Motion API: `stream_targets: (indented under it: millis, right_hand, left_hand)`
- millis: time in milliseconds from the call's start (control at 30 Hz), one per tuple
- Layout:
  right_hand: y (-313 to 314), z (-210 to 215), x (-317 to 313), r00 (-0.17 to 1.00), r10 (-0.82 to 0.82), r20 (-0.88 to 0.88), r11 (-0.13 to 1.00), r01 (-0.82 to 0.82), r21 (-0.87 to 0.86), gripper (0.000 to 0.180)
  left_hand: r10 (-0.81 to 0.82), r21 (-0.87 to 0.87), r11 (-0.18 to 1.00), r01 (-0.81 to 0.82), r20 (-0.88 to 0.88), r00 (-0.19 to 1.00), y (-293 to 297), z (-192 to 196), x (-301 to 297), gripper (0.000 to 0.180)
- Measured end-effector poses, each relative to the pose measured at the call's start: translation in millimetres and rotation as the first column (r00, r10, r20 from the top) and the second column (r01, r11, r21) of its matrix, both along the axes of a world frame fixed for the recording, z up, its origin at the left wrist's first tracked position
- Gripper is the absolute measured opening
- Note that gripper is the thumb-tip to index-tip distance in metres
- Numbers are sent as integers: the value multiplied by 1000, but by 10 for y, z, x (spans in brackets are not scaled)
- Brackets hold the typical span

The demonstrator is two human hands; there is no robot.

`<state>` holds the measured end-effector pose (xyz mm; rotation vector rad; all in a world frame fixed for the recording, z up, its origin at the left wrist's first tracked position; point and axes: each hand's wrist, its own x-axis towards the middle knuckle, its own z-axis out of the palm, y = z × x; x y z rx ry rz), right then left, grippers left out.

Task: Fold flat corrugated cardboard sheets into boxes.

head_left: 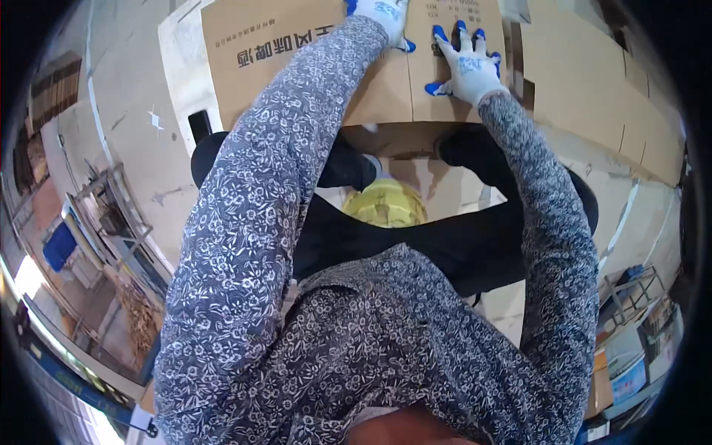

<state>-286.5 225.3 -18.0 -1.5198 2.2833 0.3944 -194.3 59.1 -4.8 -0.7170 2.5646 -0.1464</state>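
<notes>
Seemingly, handling is proceeding, its remainder unclear: at upper centre, the blue-and-white-gloved right hand (472, 70) is lying splayed on brown printed cardboard (389, 85), apart from the matching gloved left hand (382, 13), whose grip is escaping view.

The cardboard (386, 89) looks matt, the sleeves (248, 200) matt cloth.

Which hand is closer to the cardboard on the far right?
Right. The right hand is spread just left of that cardboard; the left hand is farther left and farther forward.
</notes>
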Motion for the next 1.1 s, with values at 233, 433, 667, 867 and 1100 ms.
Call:
stream_targets:
  millis: [233, 433, 667, 867, 1100]
  right_hand:
    - [-109, -15, -25, 1000, -1, 4, 1000, 1, -2, 111]
    - [-213, 255, -237, 978, 22, 210, 995, -42, 94, 102]
    - [837, 309, -2113, 945, -283, 161, 898, 320, -300, 95]
    - [2031, -444, -1624, 924, -296, -241, 949, 314, 40, 102]
    - [2150, -1278, -1453, 777, -505, -376, 863, 450, -231, 86]
  left_hand:
    - [49, 62, 997, -54, 67, 997, 295, 66, 126, 108]
    - [110, 256, 963, -84, -88, 990, 543, -227, 368, 119]
    - [168, 262, 952, -160, -7, 986, 597, 56, 405, 115]
    - [159, 242, 958, -154, -1, 987, 561, 38, 401, 114]
    - [72, 254, 966, -58, -47, 996, 613, -19, 288, 115]
